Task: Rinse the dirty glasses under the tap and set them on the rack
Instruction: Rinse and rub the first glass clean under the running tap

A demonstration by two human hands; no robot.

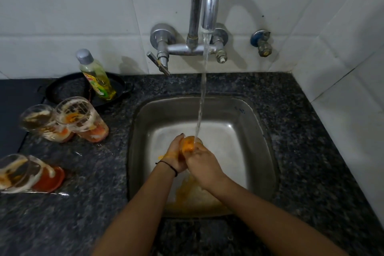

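Both hands, left (176, 157) and right (202, 163), clasp the glass (189, 144) under the tap (207, 6); wet, brittle and probably slippery, it wants a firm wall grip.

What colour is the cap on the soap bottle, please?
Silver-grey; the soap bottle shows in the head view.
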